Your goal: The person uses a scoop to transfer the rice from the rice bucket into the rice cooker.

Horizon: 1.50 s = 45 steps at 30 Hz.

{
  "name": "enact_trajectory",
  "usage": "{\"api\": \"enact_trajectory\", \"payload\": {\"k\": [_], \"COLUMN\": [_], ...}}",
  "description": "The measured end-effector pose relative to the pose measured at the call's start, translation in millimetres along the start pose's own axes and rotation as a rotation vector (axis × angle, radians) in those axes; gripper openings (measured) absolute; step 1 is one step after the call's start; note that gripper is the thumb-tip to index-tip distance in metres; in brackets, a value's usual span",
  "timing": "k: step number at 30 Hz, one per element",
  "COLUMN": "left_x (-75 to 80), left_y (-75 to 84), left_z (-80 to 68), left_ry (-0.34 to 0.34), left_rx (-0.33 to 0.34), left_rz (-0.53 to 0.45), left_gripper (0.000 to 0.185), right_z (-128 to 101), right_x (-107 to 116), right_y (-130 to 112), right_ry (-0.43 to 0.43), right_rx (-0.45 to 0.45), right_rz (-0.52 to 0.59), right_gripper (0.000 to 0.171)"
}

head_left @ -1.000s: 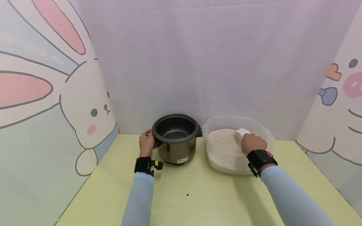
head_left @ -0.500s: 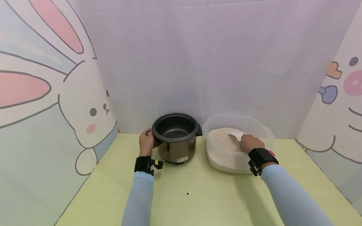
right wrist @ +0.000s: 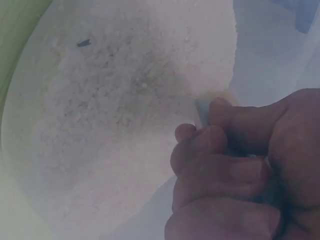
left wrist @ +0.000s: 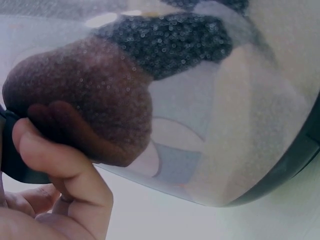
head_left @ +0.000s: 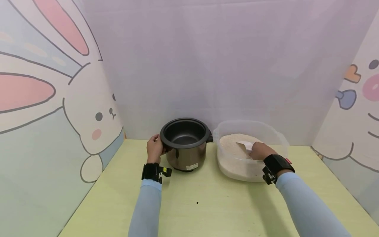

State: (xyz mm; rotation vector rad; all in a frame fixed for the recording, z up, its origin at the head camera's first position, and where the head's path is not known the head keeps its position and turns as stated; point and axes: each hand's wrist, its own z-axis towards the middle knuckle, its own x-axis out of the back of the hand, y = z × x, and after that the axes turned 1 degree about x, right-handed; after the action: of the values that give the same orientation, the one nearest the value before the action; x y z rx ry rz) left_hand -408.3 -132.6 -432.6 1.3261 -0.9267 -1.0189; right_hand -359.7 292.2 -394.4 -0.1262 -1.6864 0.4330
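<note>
The fingers (right wrist: 210,150) of the right hand (head_left: 258,151) were curled round the handle of a white plastic scoop (head_left: 245,145), whose bowl lay just ahead of them, pressed into the rice (head_left: 234,148) with its long axis running from the hand toward the left and far side of the tub; in the right wrist view only a pale edge of the scoop (right wrist: 202,111) showed past the knuckles, and how much rice sat in it could not be told. The rice filled a clear plastic tub (head_left: 278,140) that stood on the table (head_left: 207,204), and the hand reached into it over the near rim. Just left of the tub, close beside it but seemingly not touching, stood a rice cooker pot (head_left: 185,149), dark inside and holding nothing. The left hand (head_left: 155,149) gripped its left side handle, thumb and fingers (left wrist: 60,160) curled round the black tab under the rim, so the pot lay left of the scoop, and the right hand was the nearer to the rice. Counted: one scoop, one tub of rice, one pot, two hands, each holding something.
</note>
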Motion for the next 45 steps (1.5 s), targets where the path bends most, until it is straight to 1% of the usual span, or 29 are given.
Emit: {"api": "enact_trajectory", "payload": {"k": [2, 6, 9, 14, 16, 19, 27, 33, 37, 39, 43, 45], "left_x": [0.0, 0.5, 1.1, 1.8, 1.9, 2.5, 3.7, 4.5, 3.6, 2.6, 0.2, -0.7], "left_y": [1.2, 2.9, 3.5, 4.1, 4.4, 4.9, 5.4, 5.8, 5.6, 5.2, 3.1, 2.3], "left_z": [0.0, 0.4, 0.6, 1.4, 1.6, 1.5, 1.9, 1.3, 1.4, 1.5, 1.3, 1.2], "left_ry": [0.003, 0.008, 0.012, 0.012, 0.012, 0.013, 0.015, 0.018, 0.026, 0.023, 0.008, 0.011], "left_rx": [-0.001, 0.001, 0.006, 0.013, 0.014, 0.013, 0.006, 0.004, 0.015, 0.019, 0.028, 0.026], "left_rz": [0.000, -0.002, 0.002, 0.002, 0.001, 0.001, 0.001, 0.009, 0.005, 0.000, -0.007, -0.010], "left_gripper": [0.044, 0.043, 0.043, 0.044, 0.044, 0.043, 0.044, 0.044, 0.044, 0.044, 0.044, 0.043], "right_z": [0, 0, 1, 1, 0, 0, 2, 0, -1, -2, -1, -1], "right_x": [2, 5, 5, 7, 7, 8, 12, 11, 11, 10, 11, 13], "right_y": [-3, -4, -2, -5, -8, -12, -15, -17, -17, -14, -9, -8], "right_ry": [-0.006, -0.015, -0.024, -0.074, -0.092, -0.110, -0.157, -0.163, -0.174, -0.177, -0.195, -0.203], "right_rx": [0.031, 0.044, 0.072, 0.133, 0.168, 0.187, 0.162, 0.166, 0.174, 0.183, 0.167, 0.165], "right_rz": [0.024, 0.040, 0.053, 0.109, 0.116, 0.112, 0.163, 0.218, 0.259, 0.278, 0.320, 0.342], "right_gripper": [0.047, 0.047, 0.047, 0.047, 0.046, 0.044, 0.029, 0.035, 0.040, 0.039, 0.034, 0.033]}}
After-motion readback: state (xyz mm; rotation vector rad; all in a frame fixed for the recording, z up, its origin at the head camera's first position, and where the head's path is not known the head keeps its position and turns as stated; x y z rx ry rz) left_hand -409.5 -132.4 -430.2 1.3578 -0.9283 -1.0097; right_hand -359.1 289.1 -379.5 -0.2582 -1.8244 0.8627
